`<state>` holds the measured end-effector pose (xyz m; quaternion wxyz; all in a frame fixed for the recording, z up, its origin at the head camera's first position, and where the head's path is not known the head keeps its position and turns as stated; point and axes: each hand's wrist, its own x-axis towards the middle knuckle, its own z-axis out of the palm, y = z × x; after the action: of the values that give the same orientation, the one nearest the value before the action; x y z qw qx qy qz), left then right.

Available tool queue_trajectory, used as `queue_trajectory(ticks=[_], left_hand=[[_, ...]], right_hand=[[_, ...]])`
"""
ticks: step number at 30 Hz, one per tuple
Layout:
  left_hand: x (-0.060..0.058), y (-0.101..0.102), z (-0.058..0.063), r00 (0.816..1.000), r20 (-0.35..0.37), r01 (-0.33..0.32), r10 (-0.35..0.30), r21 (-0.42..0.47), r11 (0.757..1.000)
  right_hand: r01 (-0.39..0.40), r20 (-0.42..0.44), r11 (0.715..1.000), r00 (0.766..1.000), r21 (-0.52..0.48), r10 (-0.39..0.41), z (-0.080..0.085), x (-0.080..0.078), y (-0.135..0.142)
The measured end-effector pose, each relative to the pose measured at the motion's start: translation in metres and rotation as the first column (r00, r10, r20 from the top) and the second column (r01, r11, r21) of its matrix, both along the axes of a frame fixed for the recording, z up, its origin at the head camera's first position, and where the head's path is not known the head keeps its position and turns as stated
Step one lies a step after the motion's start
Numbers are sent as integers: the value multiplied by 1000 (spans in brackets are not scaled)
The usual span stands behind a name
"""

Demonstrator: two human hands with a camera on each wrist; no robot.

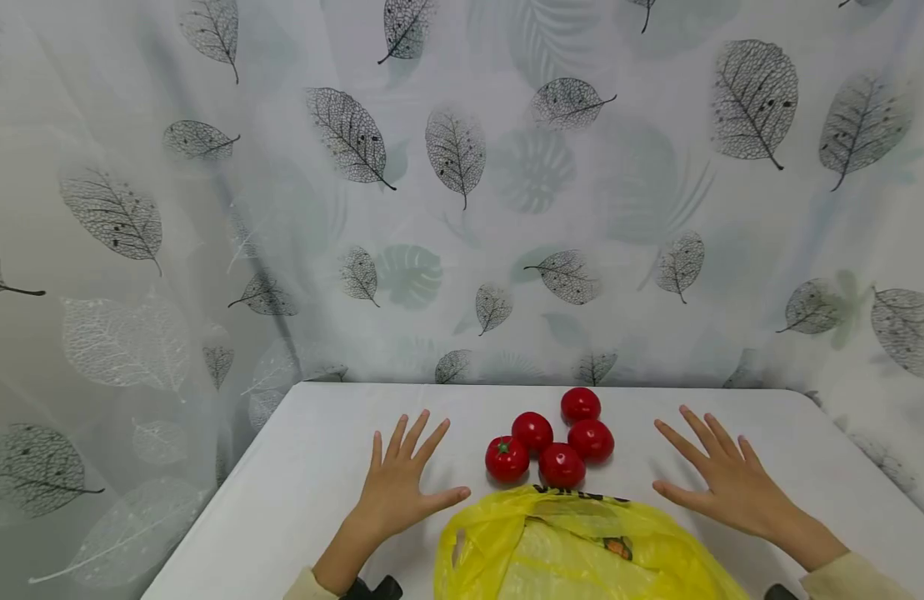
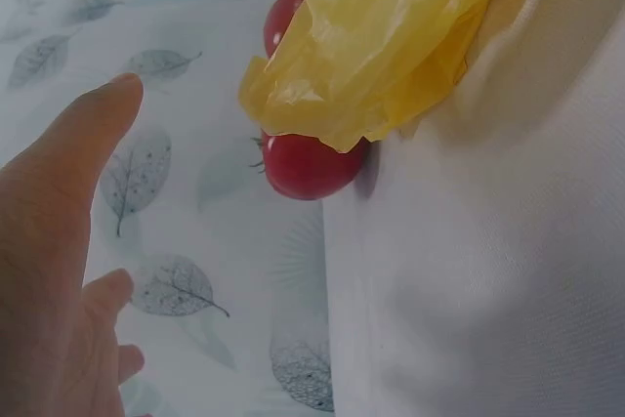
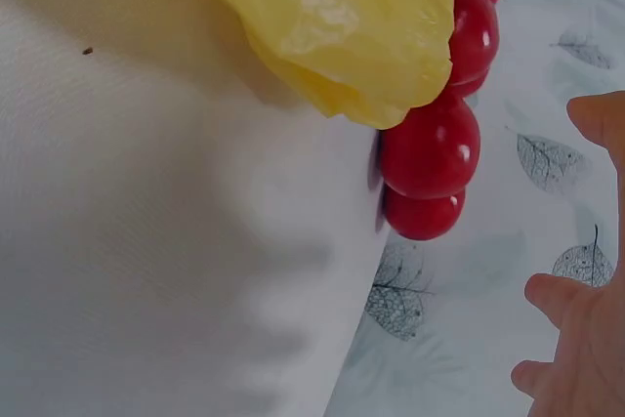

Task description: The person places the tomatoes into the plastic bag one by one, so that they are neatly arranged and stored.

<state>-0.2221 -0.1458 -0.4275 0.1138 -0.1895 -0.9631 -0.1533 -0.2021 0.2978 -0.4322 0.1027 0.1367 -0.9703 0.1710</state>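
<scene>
A yellow plastic bag (image 1: 581,550) lies at the near side of the white table, its mouth turned toward several red tomatoes (image 1: 562,465) grouped behind it. One tomato (image 1: 506,459) shows its green stem. To the left of the bag, my left hand (image 1: 397,492) is held with fingers spread, touching nothing. On the other side, my right hand (image 1: 731,492) is spread the same way, apart from bag and tomatoes. Both wrist views show the bag partly covering the tomatoes; the bag's near end is cut off in the head view.
The white table (image 1: 282,500) has its far edge just beyond the tomatoes. Behind and beside it hangs a pale curtain (image 1: 462,233) printed with leaves. A black strap part (image 1: 387,588) shows at my left wrist.
</scene>
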Motion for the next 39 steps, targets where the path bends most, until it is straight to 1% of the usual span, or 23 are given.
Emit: queue_trajectory(ticks=[6,10,14,18,22,25,29,33,36,39], left_hand=[[2,-1,-2,1000,-1,-5,5,-7,1000],[4,-2,-7,1000,-9,11,-11,1,1000],[6,-3,-12,1000,-19,24,-24,9,1000],[7,-5,-16,1000,13,25,-25,20,999],[9,-5,-16,997,66,45,-49,58,997],[11,-4,-16,992,108,57,-67,87,995],[15,-2,-19,982,168,63,-82,119,991],[19,-2,-23,968,224,73,-111,170,983],[21,-2,-26,961,245,80,-130,202,976],[23,-1,-27,959,249,82,-136,216,973]], right_hand=[[8,16,999,1000,31,-9,-3,-2,-5],[13,16,998,1000,59,-14,-6,-4,-7],[9,-1,997,1000,82,-9,-10,-6,-10],[-7,-46,996,999,93,12,-13,-10,-10],[-41,-105,998,993,46,46,-13,-14,-10],[-50,-117,999,992,-1,50,-11,-16,-11],[-42,-101,997,994,-58,36,-9,-18,-15],[-25,-77,994,997,-109,16,-10,-21,-18],[-23,-87,990,996,-139,11,-12,-24,-18],[-40,-113,984,993,-172,20,-13,-27,-17]])
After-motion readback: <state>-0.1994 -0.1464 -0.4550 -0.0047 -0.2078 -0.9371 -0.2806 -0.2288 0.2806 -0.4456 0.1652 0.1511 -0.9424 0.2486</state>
